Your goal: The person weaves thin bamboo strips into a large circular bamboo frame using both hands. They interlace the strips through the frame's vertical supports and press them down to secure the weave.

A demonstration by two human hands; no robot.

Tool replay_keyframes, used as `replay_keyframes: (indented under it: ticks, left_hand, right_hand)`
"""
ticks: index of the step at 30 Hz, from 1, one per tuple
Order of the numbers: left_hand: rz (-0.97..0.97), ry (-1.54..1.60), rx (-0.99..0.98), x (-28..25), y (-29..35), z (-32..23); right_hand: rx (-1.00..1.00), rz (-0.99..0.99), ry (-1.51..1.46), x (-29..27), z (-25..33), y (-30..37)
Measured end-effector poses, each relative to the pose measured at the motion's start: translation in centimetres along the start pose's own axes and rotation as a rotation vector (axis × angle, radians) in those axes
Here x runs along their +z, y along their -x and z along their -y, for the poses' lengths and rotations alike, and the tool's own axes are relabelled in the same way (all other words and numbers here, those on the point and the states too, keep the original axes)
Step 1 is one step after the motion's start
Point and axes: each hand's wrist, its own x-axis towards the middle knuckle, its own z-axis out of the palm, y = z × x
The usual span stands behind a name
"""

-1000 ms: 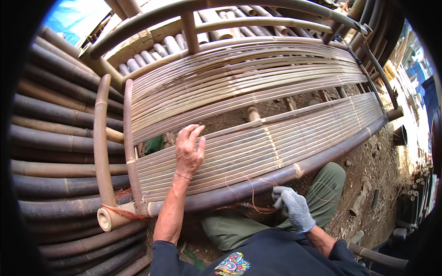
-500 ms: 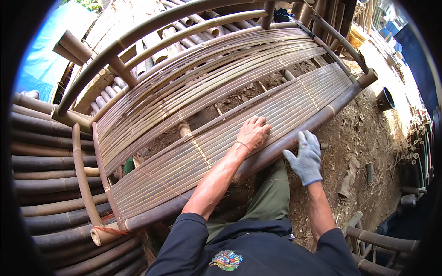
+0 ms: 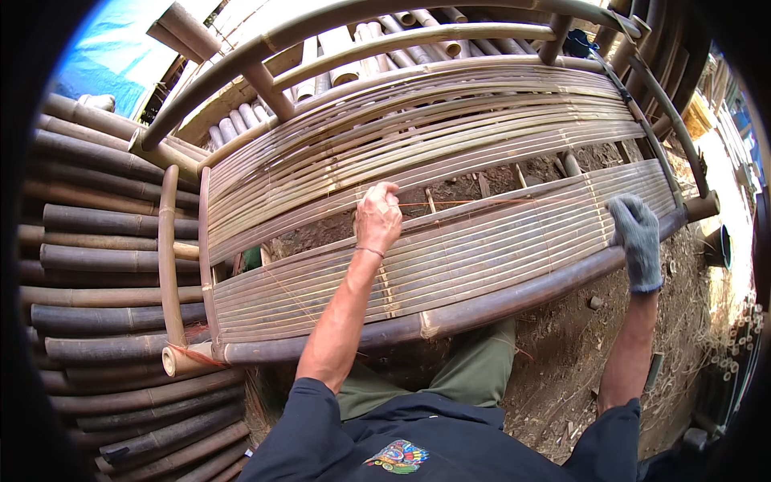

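Observation:
A bamboo bench [image 3: 514, 296] stretches across in front of me, its seat made of thin lengthwise slats [image 3: 482, 253] with a long gap between two panels. Over that gap, my bare left hand [image 3: 378, 218] is closed, pinching a thin orange string [image 3: 458, 202]. The string runs rightward, nearly straight, above the slats toward my right hand [image 3: 638, 241]. That hand wears a grey knit glove, and its fingers are curled by the right end of the front panel. The string's end at the glove is hard to see.
Dark bamboo poles [image 3: 104, 296] lie stacked at the left. Behind the curved backrest [image 3: 321, 30] are more cut poles [image 3: 241, 120]. A blue tarp [image 3: 104, 56] hangs at the far left. Dirt ground with scraps [image 3: 562, 377] lies at the right, with a dark bucket [image 3: 717, 245] beyond.
My left hand has lifted off the front slats and moved left and away, drawing out the string. The gloved hand has moved right and curled its fingers. The view has shifted.

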Motion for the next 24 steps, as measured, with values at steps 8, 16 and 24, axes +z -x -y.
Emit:
replay_keyframes:
  ticks: [8,16,24]
  left_hand:
    - [0.809,-0.134,0.129,6.7,-6.1,7.9]
    - [0.551,-0.016,-0.162,4.8,-4.3,4.0]
    - [0.832,0.708,-0.221,-0.2,-3.6,-2.2]
  right_hand:
    - [-0.409,0.527,1.183,26.0,-6.9,-8.9]
    - [-0.443,0.909,0.740,27.6,-7.8,-8.9]
    - [-0.419,0.476,-0.091,17.6,-4.4,-0.6]
